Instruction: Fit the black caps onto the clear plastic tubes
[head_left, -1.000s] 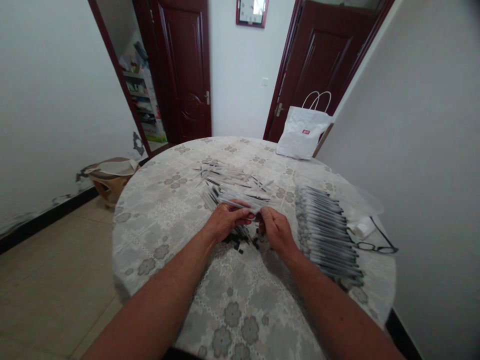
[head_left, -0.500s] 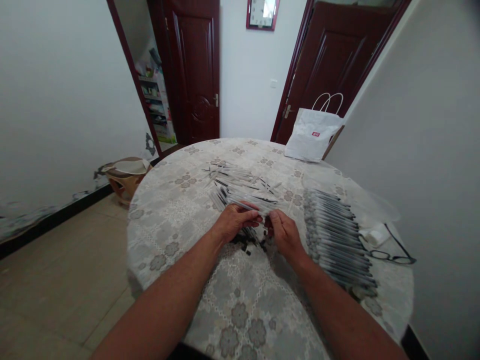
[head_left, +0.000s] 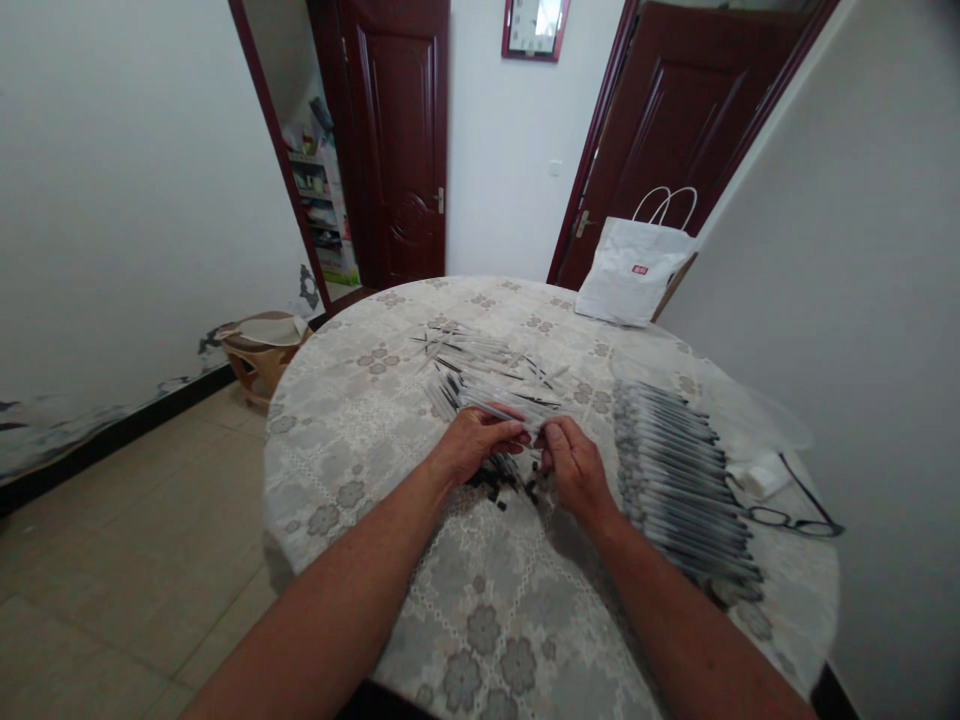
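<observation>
With left hand (head_left: 478, 437), gripping slim grey plastic stick (head_left: 496, 411); may drop if pinched loosely. May scatter small black plastic-looking pieces (head_left: 501, 505) below if brushed. With right hand (head_left: 574, 462), cannot tell grip. Rightmost, may skew row of slender dark-tipped grey sticks (head_left: 679, 480) if elbowed.

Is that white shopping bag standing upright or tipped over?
Upright: the white shopping bag stands with its bottom down and handles looping above.

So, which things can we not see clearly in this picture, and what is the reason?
Head view: whatever the right hand may pinch; the hand itself hides it.
Head view: top of the wall clock; cut off by the upper edge.
Head view: print on the red label of the white bag; too small.
Head view: exact count of the laid-out rods; blurred.
</observation>
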